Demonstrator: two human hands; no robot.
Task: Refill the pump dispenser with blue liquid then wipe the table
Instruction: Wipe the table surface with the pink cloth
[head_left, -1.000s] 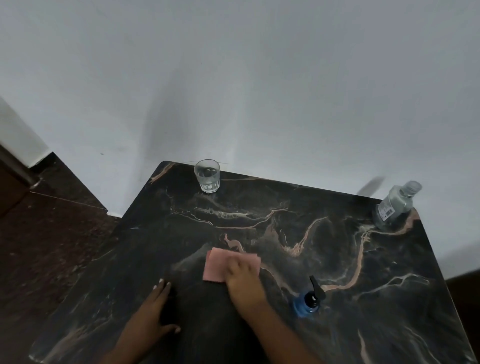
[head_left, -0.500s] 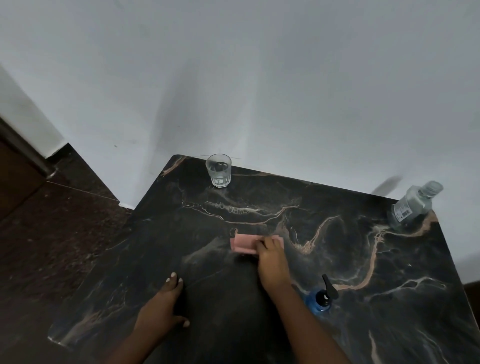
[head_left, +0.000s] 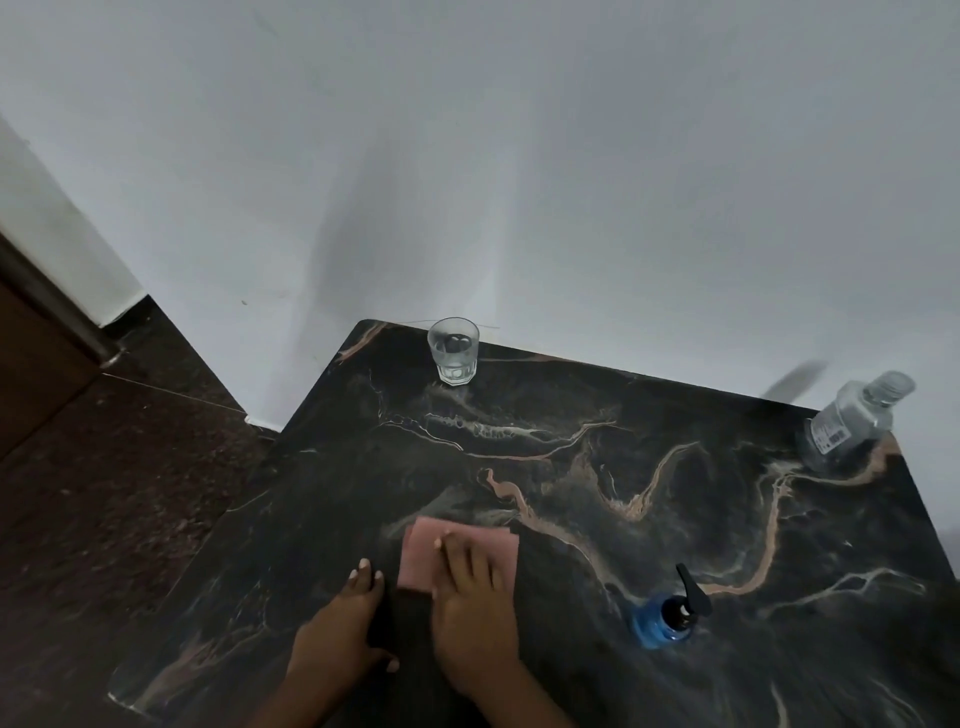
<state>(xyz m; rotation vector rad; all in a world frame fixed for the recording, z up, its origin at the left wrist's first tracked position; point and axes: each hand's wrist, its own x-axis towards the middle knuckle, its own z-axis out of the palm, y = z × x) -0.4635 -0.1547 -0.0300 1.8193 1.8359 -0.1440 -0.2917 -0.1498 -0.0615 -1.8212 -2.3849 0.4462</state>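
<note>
Pump dispenser (head_left: 665, 618) stood upright on the dark marbled table (head_left: 597, 467), near its front right, its body blue with liquid under a black pump head. A clear glass (head_left: 453, 350) at the far edge held a little clear liquid; a clear bottle (head_left: 852, 421) stood at the far right corner. The right hand (head_left: 475, 587) pressed flat, fingers spread, on a pink cloth (head_left: 457, 551); the left hand (head_left: 337, 634) lay flat and empty just beside. A white wall (head_left: 519, 156) stood behind, dark floor (head_left: 104, 467) to the left.

Dim, soft-focus wide-angle view, bowed edges, faint shadow streaks on the wall (head_left: 519, 156).
</note>
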